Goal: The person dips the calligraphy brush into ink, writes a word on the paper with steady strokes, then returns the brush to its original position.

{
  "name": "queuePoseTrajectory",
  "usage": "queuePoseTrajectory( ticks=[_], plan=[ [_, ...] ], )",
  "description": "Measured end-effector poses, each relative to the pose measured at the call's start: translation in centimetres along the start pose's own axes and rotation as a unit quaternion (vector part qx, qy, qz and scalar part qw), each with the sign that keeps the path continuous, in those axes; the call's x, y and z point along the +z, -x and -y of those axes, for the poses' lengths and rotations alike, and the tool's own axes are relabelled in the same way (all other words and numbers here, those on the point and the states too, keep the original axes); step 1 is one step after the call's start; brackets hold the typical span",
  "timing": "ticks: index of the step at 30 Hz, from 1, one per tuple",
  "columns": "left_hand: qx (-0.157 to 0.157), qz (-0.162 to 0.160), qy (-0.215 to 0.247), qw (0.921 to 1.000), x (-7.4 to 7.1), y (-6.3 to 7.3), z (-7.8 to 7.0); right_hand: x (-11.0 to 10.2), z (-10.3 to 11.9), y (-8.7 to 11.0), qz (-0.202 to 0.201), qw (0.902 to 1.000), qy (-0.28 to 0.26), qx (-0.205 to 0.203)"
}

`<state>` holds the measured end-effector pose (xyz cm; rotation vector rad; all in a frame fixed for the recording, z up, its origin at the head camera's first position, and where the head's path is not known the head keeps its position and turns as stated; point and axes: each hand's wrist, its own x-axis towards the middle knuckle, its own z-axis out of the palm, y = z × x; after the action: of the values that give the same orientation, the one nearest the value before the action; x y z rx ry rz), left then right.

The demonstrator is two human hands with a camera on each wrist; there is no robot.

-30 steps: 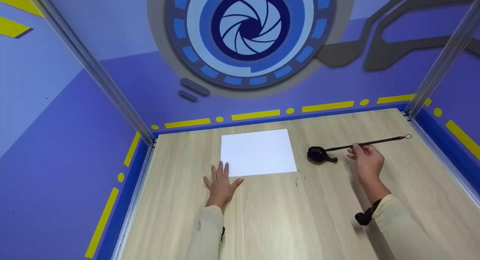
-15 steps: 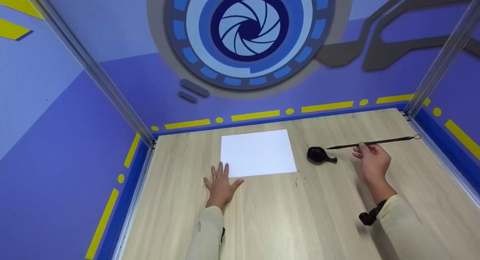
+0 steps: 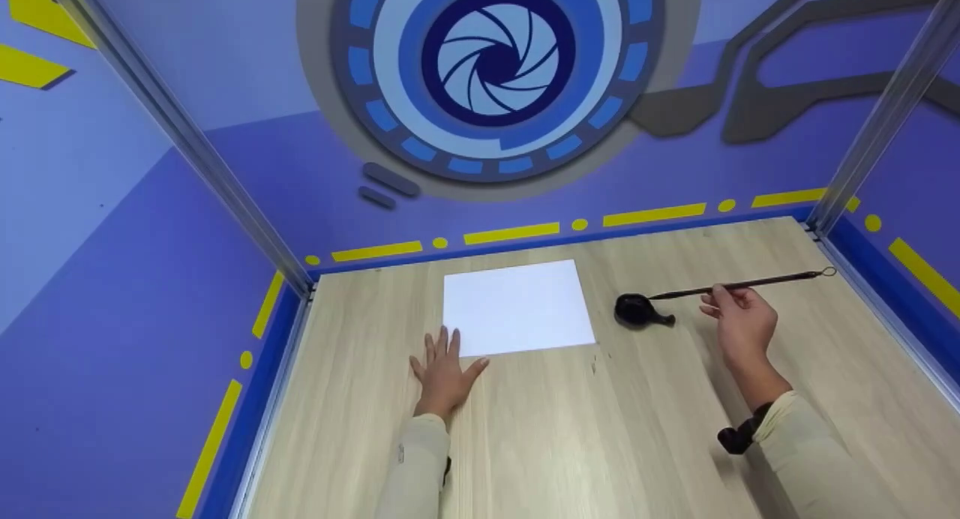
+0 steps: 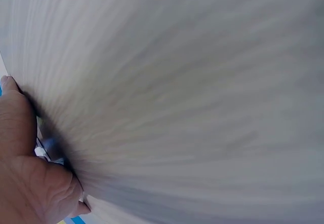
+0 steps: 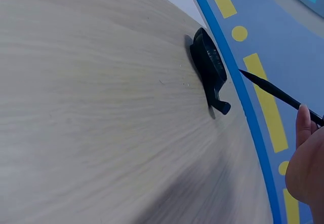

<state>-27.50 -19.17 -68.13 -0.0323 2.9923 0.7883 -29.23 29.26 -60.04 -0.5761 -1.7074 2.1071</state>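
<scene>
Over the right part of the table, my right hand (image 3: 746, 330) pinches a dark writing brush (image 3: 784, 280) by its shaft. The brush lies nearly level, hanging loop to the right, pointed tip to the left. In the right wrist view the brush tip (image 5: 245, 73) is in the air, apart from the small black ink dish (image 5: 206, 59), which has a short handle. Flat on the table lies a white sheet of paper (image 3: 517, 307). My left hand (image 3: 444, 380), fingers spread, rests at its lower left corner with fingertips on the sheet.
A pale wooden table (image 3: 540, 436) carries everything. Blue printed panels (image 3: 255, 174) with yellow dashes close it in at the back and both sides. Metal posts (image 3: 862, 148) stand at the back corners. Small dark marks (image 3: 595, 363) show near the paper's lower right corner.
My right hand drew the brush rightward, away from the ink dish, then brought it slightly back left toward it. The left hand and the paper stay in place.
</scene>
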Motion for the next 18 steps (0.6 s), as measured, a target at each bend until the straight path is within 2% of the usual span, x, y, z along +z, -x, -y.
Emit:
queuePoseTrajectory(
  ticks=[3, 9, 18],
  plan=[
    [0.000, -0.004, -0.003, 1.0000, 0.16, 0.15, 0.19, 0.31, -0.02, 0.28, 0.010, 0.9998, -0.016, -0.009],
    [-0.003, -0.006, -0.004, 1.0000, 0.04, 0.23, -0.02, 0.26, 0.00, 0.28, 0.018, 0.9996, -0.014, -0.014],
    [0.006, 0.014, -0.008, 0.9999, -0.17, 0.17, 0.51, -0.17, 0.01, 0.46, 0.025, 0.9995, -0.009, -0.017]
  ],
)
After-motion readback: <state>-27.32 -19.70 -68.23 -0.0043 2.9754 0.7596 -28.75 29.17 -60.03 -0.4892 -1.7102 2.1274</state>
